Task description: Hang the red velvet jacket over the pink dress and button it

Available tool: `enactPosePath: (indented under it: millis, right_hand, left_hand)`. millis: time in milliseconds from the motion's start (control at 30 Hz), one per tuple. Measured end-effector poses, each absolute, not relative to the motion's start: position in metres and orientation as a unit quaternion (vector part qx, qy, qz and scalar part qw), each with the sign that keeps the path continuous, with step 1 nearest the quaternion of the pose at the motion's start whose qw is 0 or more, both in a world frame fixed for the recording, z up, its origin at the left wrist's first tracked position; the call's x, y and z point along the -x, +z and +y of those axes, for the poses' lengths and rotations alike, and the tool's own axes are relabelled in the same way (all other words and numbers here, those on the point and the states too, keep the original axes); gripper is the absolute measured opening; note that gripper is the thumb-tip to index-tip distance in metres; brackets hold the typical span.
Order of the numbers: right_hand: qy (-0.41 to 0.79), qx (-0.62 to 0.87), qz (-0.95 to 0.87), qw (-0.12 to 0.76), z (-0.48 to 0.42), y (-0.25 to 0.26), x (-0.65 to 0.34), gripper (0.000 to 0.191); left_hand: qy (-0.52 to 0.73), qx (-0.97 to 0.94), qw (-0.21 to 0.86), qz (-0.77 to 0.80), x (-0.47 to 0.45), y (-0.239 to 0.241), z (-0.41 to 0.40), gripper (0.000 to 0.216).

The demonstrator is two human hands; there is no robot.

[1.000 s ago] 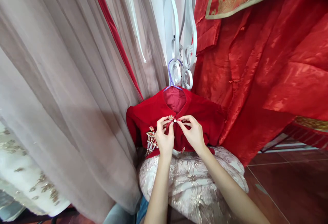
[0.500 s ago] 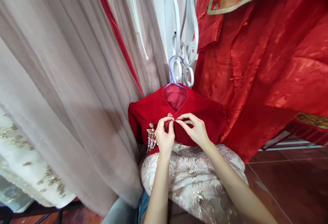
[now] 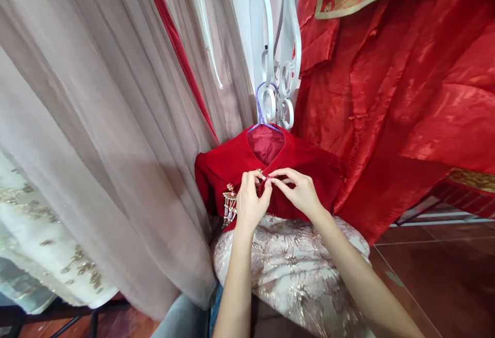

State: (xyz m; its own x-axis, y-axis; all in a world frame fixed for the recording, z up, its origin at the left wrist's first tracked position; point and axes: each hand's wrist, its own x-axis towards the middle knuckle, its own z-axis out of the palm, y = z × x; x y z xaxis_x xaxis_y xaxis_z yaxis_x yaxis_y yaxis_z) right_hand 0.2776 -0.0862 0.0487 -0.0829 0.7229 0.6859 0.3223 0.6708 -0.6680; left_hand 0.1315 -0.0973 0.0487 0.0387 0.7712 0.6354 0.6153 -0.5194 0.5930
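A red velvet garment [image 3: 228,160] with a dark pink lining hangs on a purple hanger [image 3: 258,101]. Just below its neckline, my left hand [image 3: 250,201] pinches one side of a small fastening with thumb and forefinger. My right hand [image 3: 300,192] grips the other side, where a bit of red trim shows between the fingertips. The two hands' fingertips meet there and cover most of the fastening. Left of my left hand, a beaded ornament [image 3: 230,204] with dangling strands is fixed to the garment's front.
A white scrolled metal frame [image 3: 286,77] holds the hanger. Patterned pale fabric [image 3: 294,271] bulges beneath the garment. Grey-mauve tulle [image 3: 127,147] hangs at left, beside an embroidered white gown [image 3: 50,245]. Red satin clothing [image 3: 386,121] drapes at right above a tiled floor [image 3: 433,276].
My left hand has turned and shifted slightly right, its fingertips now closer against those of my right hand. The right hand has moved slightly right. The garment stays in place.
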Motion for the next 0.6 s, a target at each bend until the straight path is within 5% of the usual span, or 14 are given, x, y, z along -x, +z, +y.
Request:
enactPosePath:
  millis: [267, 600]
  right_hand:
    - [0.144, 0.362, -0.720, 0.574, -0.082, 0.052, -0.279, 0.014]
    - [0.132, 0.360, -0.724, 0.573, -0.081, 0.052, -0.278, 0.017]
  left_hand:
    - [0.317, -0.822, -0.062, 0.470, -0.116, 0.074, -0.090, 0.012]
    - [0.309, -0.867, 0.035, 0.389, -0.103, 0.085, -0.076, 0.009]
